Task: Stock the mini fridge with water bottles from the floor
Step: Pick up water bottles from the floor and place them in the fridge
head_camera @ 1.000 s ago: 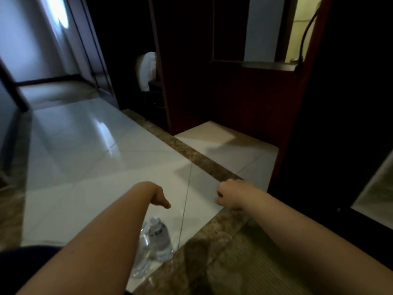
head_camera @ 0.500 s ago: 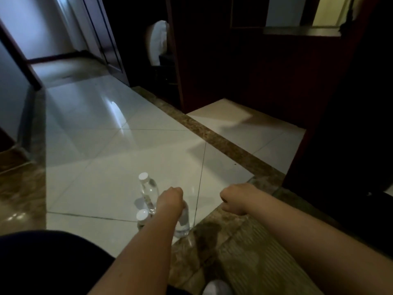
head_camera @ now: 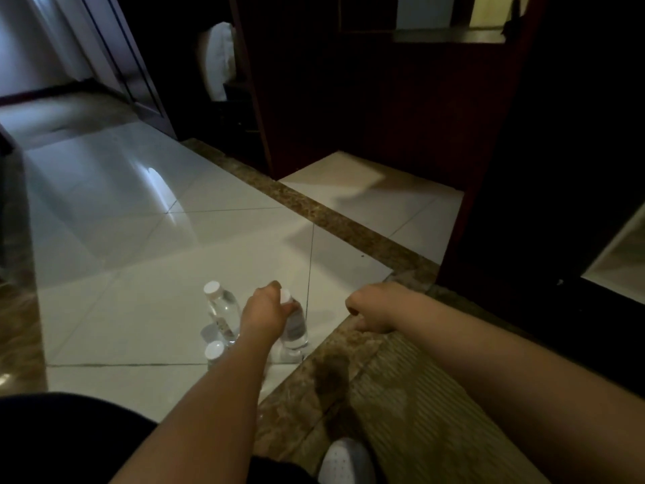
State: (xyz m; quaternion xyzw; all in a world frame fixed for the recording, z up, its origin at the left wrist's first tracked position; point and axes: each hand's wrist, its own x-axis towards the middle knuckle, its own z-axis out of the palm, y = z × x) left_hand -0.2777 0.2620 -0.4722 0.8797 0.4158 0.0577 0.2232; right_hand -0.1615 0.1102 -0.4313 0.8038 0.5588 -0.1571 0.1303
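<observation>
Three clear water bottles with white caps stand close together on the white tiled floor. My left hand (head_camera: 262,313) grips the neck of the right-hand bottle (head_camera: 296,326), just below its cap. A second bottle (head_camera: 223,312) stands upright to the left of that hand. Only the cap of a third bottle (head_camera: 214,351) shows, beside my left forearm. My right hand (head_camera: 371,307) hovers to the right above the brown floor strip, fingers curled and holding nothing. No mini fridge can be made out in the dim room.
Dark red-brown wooden cabinetry (head_camera: 401,99) fills the back and right. A brown marble border strip (head_camera: 331,218) crosses the floor diagonally. A ribbed mat (head_camera: 419,396) lies under my right arm, with a white shoe (head_camera: 345,461) at the bottom edge. White tiles (head_camera: 139,239) stretch left.
The camera has tilted down, bringing the bottles into view. My left hand dropped onto the right-hand bottle and closed on its neck. My right hand stayed about where it was.
</observation>
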